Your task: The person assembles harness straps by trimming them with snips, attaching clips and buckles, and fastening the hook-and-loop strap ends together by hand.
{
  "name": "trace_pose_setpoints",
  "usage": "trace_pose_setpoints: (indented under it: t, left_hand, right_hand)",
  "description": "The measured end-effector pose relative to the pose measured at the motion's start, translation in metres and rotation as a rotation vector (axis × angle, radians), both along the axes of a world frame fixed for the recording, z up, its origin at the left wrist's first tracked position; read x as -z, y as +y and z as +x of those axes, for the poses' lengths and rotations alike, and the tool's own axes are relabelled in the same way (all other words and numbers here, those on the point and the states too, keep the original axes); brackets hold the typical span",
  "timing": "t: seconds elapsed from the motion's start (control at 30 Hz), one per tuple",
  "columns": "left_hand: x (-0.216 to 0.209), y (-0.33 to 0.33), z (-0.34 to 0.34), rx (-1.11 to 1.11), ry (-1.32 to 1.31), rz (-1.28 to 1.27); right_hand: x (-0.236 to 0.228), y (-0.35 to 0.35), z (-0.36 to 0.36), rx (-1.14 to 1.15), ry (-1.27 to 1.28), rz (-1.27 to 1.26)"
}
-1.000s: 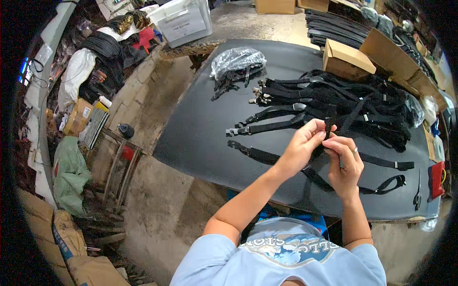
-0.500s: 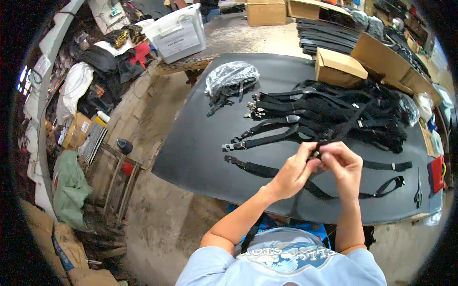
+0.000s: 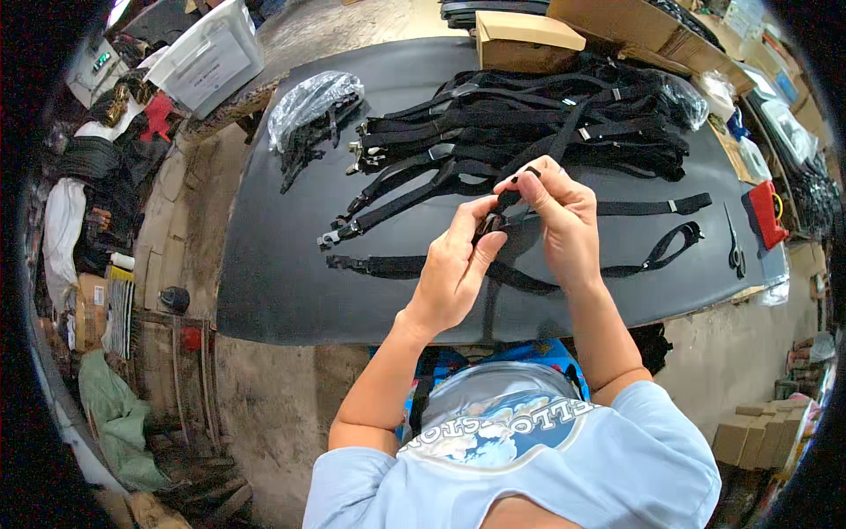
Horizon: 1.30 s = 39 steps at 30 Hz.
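Above a dark desk (image 3: 282,304), a black strap (image 3: 507,201) spanned the left hand (image 3: 454,260) and the right hand (image 3: 562,216), each grip pinched thumb to fingers on it. Piled straps (image 3: 520,119) lay at 12 o'clock from the hands, with a cardboard box (image 3: 529,42) beyond, a clear plastic bag (image 3: 308,101) at 10 and scissors (image 3: 737,257) at 3.

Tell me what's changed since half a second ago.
The right hand has moved farther across the table, away from the left hand; the view has swung right. Both hands still hold the black strap. The scissors and left clear bag stayed put.
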<state>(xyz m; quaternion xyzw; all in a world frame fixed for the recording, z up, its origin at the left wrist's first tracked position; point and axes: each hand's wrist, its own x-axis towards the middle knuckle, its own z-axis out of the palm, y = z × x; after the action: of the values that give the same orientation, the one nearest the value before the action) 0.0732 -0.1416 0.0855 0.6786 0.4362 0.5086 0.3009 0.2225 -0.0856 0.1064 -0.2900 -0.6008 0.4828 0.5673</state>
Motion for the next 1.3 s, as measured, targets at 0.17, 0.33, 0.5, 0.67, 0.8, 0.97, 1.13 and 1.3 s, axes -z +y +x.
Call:
trace_pose_setpoints:
  t: [0.17,0.33,0.5,0.67,0.8,0.97,1.13,1.3]
  left_hand:
    - [0.006,-0.004,0.004,-0.061,-0.033,-0.109]
    - [0.013,-0.002,0.011,-0.135,-0.049,0.018]
    - [0.01,-0.007,0.006,-0.116,-0.094,-0.131]
    - [0.014,-0.007,0.011,-0.135,-0.066,0.113]
    - [0.015,-0.004,0.007,-0.128,-0.025,0.152]
    - [0.006,0.005,-0.003,-0.239,0.031,0.29]
    - [0.009,0.006,-0.018,-0.291,-0.076,0.223]
    - [0.013,0.009,-0.042,-0.405,-0.108,0.262]
  right_hand:
    - [0.006,-0.008,0.003,0.002,0.035,-0.029]
    - [0.017,-0.004,0.008,-0.005,-0.012,-0.008]
    - [0.015,-0.005,0.009,-0.033,-0.132,-0.049]
    - [0.008,-0.01,0.015,-0.165,-0.08,-0.087]
    - [0.008,-0.002,0.018,-0.204,-0.175,0.127]
    - [0.011,-0.001,0.002,0.043,-0.319,0.405]
    - [0.006,0.004,-0.022,0.073,-0.428,0.432]
    - [0.008,0.019,-0.06,0.029,-0.387,0.5]
